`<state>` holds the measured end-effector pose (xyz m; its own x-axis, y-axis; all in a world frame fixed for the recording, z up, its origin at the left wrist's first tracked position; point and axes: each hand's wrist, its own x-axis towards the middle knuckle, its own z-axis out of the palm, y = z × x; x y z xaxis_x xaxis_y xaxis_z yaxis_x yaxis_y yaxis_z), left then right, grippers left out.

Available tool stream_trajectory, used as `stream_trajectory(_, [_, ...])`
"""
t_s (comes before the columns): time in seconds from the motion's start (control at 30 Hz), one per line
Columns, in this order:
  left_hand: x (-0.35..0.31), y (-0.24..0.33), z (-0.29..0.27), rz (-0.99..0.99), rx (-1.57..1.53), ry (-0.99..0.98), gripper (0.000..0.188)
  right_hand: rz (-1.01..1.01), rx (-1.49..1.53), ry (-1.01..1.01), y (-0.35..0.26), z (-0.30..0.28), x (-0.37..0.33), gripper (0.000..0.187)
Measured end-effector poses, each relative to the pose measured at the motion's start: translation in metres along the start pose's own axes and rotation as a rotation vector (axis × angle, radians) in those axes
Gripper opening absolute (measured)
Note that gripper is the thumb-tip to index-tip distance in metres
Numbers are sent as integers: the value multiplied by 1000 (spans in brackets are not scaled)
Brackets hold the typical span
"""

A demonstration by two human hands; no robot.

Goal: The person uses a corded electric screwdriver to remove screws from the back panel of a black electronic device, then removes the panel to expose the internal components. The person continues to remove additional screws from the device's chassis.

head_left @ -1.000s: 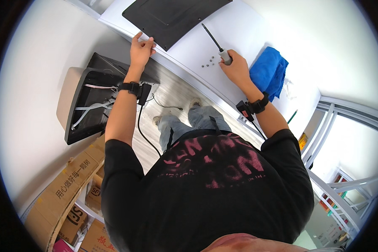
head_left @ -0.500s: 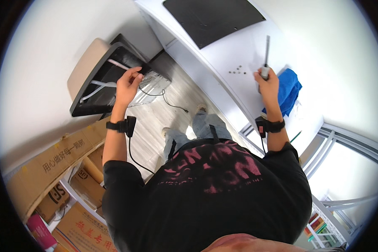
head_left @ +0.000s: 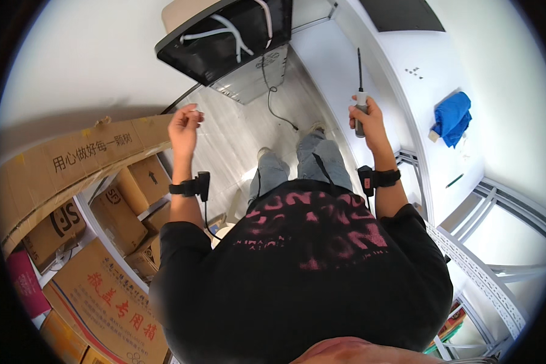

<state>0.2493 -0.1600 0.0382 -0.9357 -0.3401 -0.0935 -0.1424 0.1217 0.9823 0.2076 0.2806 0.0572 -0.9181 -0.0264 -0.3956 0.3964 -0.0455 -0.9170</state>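
My right hand (head_left: 371, 121) is wrapped round the grey handle of a screwdriver (head_left: 361, 100), whose dark shaft points away from me. It hangs beside the near edge of a white table (head_left: 434, 115), left of the small screws (head_left: 414, 73) lying there. My left hand (head_left: 185, 128) is raised over the floor with its fingers curled in. Whatever lies between those fingertips is too small to make out. Farther off stands an appliance with an open black casing (head_left: 194, 57), apart from both hands. White hoses (head_left: 233, 33) show inside it.
A black power cable (head_left: 272, 106) trails from the appliance across the floor. On the table lie a black panel (head_left: 400, 15), a blue cloth (head_left: 452, 118) and a thin green stick (head_left: 454, 181). Cardboard boxes (head_left: 112, 297) fill a shelf at my left. A metal frame (head_left: 491, 209) stands at right.
My left hand has come away from the open casing. My right hand, with the screwdriver, has moved left from above the table. The whole view has turned, so the appliance now appears farther ahead.
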Motion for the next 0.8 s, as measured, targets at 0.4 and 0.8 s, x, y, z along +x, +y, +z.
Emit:
stream_trajectory(0.4, [-20, -91, 45, -340, 37, -145, 18, 346, 200, -150, 105, 81, 32, 40])
stream_trajectory(0.8, [72, -220, 209, -317, -132, -405, 22, 85, -28, -133, 183, 56, 145, 42])
